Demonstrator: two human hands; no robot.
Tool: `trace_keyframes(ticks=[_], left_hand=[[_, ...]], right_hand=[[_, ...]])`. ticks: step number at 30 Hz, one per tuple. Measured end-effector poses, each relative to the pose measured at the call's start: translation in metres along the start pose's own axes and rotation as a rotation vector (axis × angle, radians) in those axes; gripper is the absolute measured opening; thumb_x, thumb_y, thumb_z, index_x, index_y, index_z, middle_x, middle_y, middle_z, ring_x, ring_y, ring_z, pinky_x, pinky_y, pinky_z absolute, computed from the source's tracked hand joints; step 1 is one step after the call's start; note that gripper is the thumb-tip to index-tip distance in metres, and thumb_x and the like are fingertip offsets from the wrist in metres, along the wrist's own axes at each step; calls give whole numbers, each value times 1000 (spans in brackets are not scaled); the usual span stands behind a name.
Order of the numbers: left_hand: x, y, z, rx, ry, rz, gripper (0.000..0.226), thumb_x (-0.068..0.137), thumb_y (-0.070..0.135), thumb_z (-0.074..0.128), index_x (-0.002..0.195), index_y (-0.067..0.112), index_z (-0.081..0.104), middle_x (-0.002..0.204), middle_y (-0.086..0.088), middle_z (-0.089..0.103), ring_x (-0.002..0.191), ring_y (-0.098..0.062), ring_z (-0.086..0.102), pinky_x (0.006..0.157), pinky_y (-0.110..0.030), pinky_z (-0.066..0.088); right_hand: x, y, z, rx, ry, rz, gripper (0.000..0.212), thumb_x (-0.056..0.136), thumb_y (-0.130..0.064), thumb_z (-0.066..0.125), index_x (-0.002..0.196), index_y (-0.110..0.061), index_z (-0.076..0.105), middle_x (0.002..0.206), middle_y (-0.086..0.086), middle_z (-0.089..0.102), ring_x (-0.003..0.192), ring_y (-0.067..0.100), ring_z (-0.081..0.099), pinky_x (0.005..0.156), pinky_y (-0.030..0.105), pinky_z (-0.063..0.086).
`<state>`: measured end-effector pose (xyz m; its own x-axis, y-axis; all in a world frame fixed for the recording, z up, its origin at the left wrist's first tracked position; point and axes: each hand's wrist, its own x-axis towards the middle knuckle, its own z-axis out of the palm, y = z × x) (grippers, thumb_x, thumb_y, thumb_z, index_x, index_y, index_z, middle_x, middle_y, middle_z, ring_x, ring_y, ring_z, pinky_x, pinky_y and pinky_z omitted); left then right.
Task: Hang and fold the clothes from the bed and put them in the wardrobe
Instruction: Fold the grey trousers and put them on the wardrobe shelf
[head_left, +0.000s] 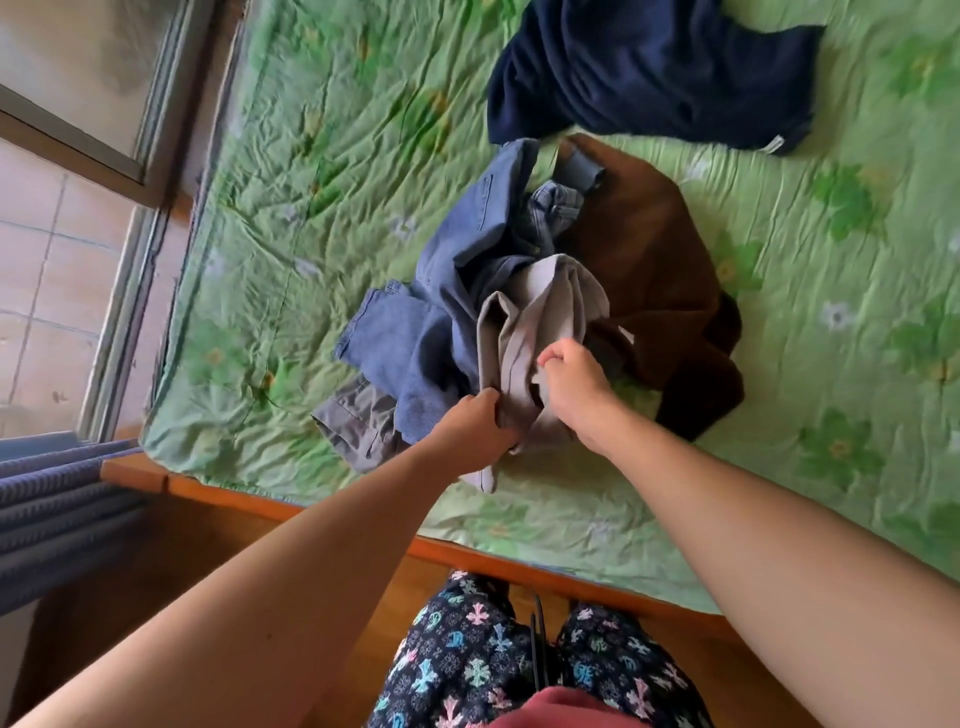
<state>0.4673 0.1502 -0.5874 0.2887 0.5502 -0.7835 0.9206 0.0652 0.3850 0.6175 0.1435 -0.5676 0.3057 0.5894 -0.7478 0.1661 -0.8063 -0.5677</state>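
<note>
Near bed edge (218, 492), beige garment (540, 312)

We see bare quilt (322, 130) left of the jeans (467, 244), right of the brown garment (649, 249), and in a strip along the bed frame (135, 475): hands pass there. Far side is blocked by the navy garment (649, 67). Our left hand (478, 423) and right hand (576, 374) grip the beige garment (540, 306), hemmed by jeans on its left, brown on its right.
</note>
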Motion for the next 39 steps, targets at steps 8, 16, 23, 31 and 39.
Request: trace_keyframes(ticks=[8,16,23,31,39], left_hand=[[-74,30,-80,-463,338,55,12,87,16,60,83,5,60,63,0,52,57,-16,45,44,-22,33],[-189,124,-231,-403,780,477,16,82,25,51,85,11,56,65,2,50,57,-14,43,54,-31,33],[-277,182,-337,-307,1180,771,8,85,21,49,78,16,48,81,-3,48,70,-13,43,64,-30,35],[-285,193,-368,-739,1035,809,14,87,14,50,75,18,55,66,-3,40,55,-9,39,50,-27,32],[-207,140,-291,-644,746,543,24,94,-2,50,88,21,56,58,-2,50,49,-18,42,42,-22,33]], right_hand=[[-90,-90,-65,209,147,-247,32,92,-2,40,70,-15,60,64,2,51,55,14,43,46,20,34],[-213,-203,-166,313,309,-703,24,74,-14,43,58,-19,59,55,-11,54,58,4,49,61,25,36],[-288,-252,-267,474,584,-938,28,66,-14,44,49,-24,64,61,-12,64,72,3,58,72,20,45],[-298,-232,-343,582,685,-910,14,63,-13,55,60,-20,67,71,-4,68,78,12,59,70,25,43],[-200,-158,-302,411,548,-553,8,74,-13,64,74,-20,68,68,2,61,69,20,53,62,29,37]])
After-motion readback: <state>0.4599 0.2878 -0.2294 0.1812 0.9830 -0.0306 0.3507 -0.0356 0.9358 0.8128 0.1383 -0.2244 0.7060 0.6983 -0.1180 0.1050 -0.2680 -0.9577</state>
